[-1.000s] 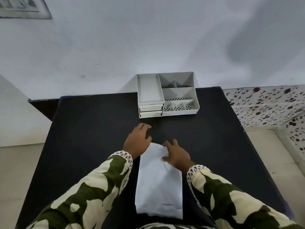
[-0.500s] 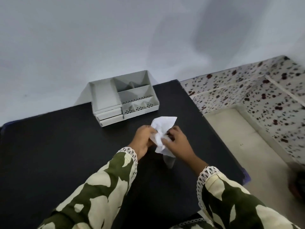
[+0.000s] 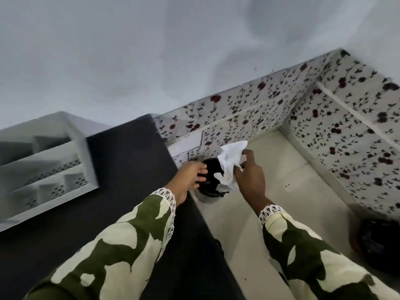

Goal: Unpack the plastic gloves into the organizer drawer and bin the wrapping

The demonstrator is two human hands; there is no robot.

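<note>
Now swinging off the bench (image 3: pixel 129 161) toward the floor bin (image 3: pixel 211 180), no longer beside the organizer (image 3: pixel 49 161). Right hand (image 3: pixel 249 176) pinching crumpled wrapping (image 3: pixel 230 161) over the bin mouth; left hand (image 3: pixel 190 174) spread, empty, resting near the rim. Looking like binning; gloves not visible.

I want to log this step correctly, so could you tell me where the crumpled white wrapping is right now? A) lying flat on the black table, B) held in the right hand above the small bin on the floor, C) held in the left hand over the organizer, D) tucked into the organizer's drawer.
B: the right hand grips the crumpled white wrapping just over the dark-lined bin beside the table, while the left hand reaches at the bin's rim.
</note>
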